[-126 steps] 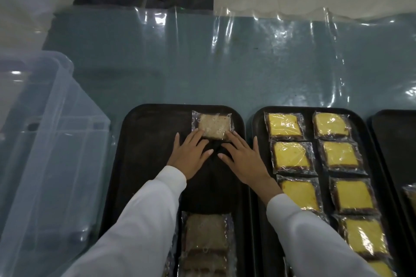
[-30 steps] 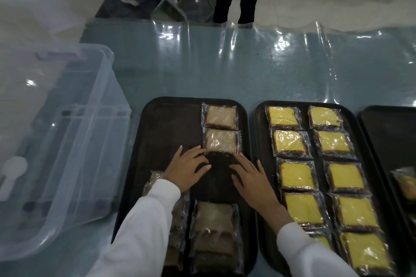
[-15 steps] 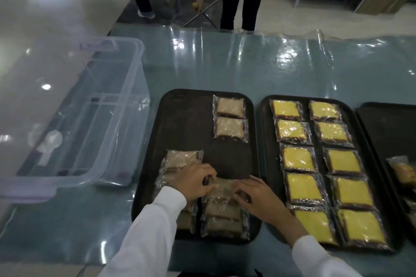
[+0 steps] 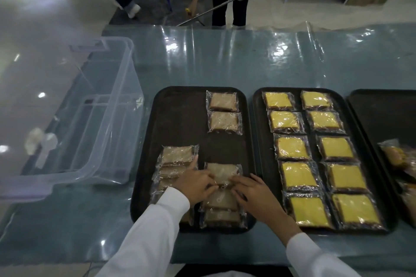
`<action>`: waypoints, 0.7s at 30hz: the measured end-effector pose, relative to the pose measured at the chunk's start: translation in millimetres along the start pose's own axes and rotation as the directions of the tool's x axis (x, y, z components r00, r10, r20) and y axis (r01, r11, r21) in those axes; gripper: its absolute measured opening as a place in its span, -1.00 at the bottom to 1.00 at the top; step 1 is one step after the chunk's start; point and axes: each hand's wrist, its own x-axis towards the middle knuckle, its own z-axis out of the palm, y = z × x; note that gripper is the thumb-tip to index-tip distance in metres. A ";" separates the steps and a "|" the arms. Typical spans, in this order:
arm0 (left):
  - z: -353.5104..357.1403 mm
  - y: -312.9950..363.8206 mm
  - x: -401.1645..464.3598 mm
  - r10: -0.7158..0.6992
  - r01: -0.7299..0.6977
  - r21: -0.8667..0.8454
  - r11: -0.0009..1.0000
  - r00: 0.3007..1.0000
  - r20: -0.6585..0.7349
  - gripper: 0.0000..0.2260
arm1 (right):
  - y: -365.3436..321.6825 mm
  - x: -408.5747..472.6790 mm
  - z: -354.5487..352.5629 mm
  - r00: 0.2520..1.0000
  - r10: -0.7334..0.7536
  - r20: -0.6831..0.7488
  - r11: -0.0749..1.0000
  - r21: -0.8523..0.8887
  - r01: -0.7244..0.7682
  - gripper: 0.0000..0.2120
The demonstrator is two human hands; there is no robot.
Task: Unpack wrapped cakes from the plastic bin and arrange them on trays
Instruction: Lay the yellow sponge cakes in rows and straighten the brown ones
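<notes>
Brown cakes in clear wrap are what I work on now. My left hand [image 4: 198,184] and my right hand [image 4: 254,191] both pinch the top brown cake [image 4: 222,172] of the near pile, one at each side of its wrapper. It lies on the pile, at the near right part of the left tray [image 4: 180,110]. A second pile of brown cakes [image 4: 175,164] sits just beside it, on the left.

I judge the task to be about half done. The plastic bin [image 4: 94,119] at the left looks empty, so the unpacking seems finished. The middle tray [image 4: 258,141] is full, with ten yellow cakes [image 4: 297,175] in two neat columns. On the left tray only two brown cakes [image 4: 224,112] are laid out, at the far right. The two piles are still to be spread into rows. The right tray [image 4: 382,114] holds a few more wrapped cakes [image 4: 396,155] at the edge of the view, not arranged yet.
</notes>
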 end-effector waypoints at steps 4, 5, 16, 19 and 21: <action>-2.2 7.3 9.5 -0.095 0.093 0.061 0.994 0.995 0.031 -0.65 | 5.6 9.1 1.6 0.994 0.055 0.090 0.996 -0.068 -0.049 -0.63; -2.7 8.6 11.8 -0.109 0.105 0.073 0.992 0.993 0.050 -0.65 | 6.9 11.6 2.1 0.991 0.074 0.116 0.995 -0.080 -0.065 -0.60; -4.9 3.9 40.4 -0.194 0.191 0.033 0.981 0.977 0.087 -0.63 | 24.6 36.7 1.9 0.968 0.143 0.207 0.987 -0.102 -0.124 -0.53; -6.2 -0.5 47.3 -0.195 0.194 0.027 0.981 0.979 0.067 -0.62 | 28.4 44.6 0.4 0.958 0.157 0.239 0.985 -0.107 -0.135 -0.53; -6.7 -3.2 51.3 -0.196 0.196 0.017 0.981 0.979 0.051 -0.62 | 32.0 49.6 1.2 0.959 0.160 0.232 0.985 -0.105 -0.139 -0.55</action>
